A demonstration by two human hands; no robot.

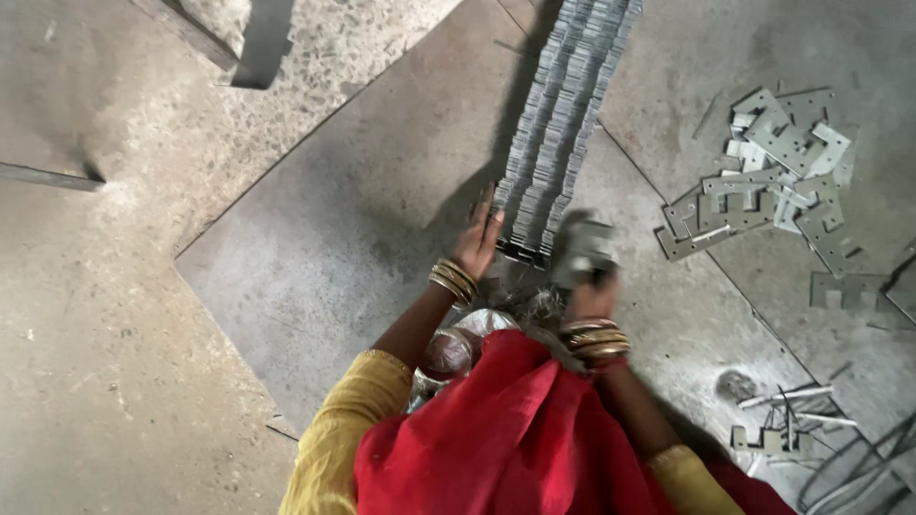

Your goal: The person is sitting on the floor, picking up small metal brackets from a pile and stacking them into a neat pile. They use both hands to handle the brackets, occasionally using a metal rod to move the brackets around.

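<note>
Long row of stacked grey metal plates (563,114): left hand (477,243) flat, fingers spread against its near end. Right hand (587,277), blurred, apparently clutching several grey plates (580,246).

Right hand (584,272) and its metal pieces (582,246) blurred

Dull grey metal plates (563,124) are lying stacked ahead of the hands; glossy gold bangles (454,280) are shining above matt, rough concrete floor (114,362).

Mustard-yellow short sleeves (343,420) with a patterned hem; a red scarf (506,439) draped over the front; stacked gold bangles (453,280) on the left wrist; gold and red bangles on the right.
</note>
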